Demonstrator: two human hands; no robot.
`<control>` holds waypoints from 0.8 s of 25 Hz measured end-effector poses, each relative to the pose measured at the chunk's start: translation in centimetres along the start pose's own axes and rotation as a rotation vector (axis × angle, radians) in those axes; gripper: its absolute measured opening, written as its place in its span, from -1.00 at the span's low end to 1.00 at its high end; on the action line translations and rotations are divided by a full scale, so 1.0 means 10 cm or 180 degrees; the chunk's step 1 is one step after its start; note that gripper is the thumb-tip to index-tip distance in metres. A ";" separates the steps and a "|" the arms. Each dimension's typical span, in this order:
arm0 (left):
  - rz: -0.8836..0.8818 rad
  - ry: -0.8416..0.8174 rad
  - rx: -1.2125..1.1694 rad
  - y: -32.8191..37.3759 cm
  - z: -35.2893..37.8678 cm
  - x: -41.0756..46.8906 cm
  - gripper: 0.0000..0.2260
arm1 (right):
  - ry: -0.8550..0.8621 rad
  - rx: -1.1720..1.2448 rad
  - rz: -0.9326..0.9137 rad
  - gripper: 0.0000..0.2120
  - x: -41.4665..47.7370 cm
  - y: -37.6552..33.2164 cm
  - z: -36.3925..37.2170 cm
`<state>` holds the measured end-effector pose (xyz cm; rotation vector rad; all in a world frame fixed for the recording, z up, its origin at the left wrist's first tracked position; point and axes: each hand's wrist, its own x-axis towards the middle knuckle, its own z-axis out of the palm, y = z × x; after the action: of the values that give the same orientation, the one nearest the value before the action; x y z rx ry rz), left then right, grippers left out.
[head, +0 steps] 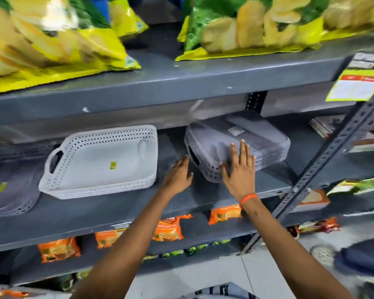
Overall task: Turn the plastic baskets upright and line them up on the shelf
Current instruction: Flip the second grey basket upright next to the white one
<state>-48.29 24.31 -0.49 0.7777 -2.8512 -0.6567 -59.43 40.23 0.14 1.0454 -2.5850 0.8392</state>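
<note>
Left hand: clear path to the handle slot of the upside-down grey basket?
Probably yes. The left hand is open just beside the upside-down grey basket, with bare shelf between it and the handle slot. The right hand lies on top, clear of that end.

Grey metal shelving [181, 76] with a perforated upright [324, 156] holds yellow-green packets [257, 29] above and orange packets [59, 249] below, over a pale tiled floor [214, 275].

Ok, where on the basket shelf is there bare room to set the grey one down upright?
Bare shelf lies between the white basket and the upside-down grey basket, and along the front edge. Right of the grey basket, up to the slotted post, is also free. The far left is crowded by the stacked grey baskets.
</note>
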 end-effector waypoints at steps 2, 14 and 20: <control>-0.0133 -0.0147 0.0012 0.02 0.16 0.09 -0.48 | 0.0250 0.0309 0.0480 -0.38 0.02 0.33 -0.03; 0.0485 0.1299 0.0818 0.62 0.10 0.02 -0.79 | 0.0973 0.4213 0.2399 -0.67 0.31 1.02 -0.15; -0.0550 0.1976 -0.2133 0.52 -0.38 0.29 -0.66 | -0.0142 0.2168 0.1077 -0.50 0.43 0.94 -0.03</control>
<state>-52.34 25.47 5.17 0.8968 -1.8544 -1.0777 -69.06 43.41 -1.81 0.7605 -2.5975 1.8865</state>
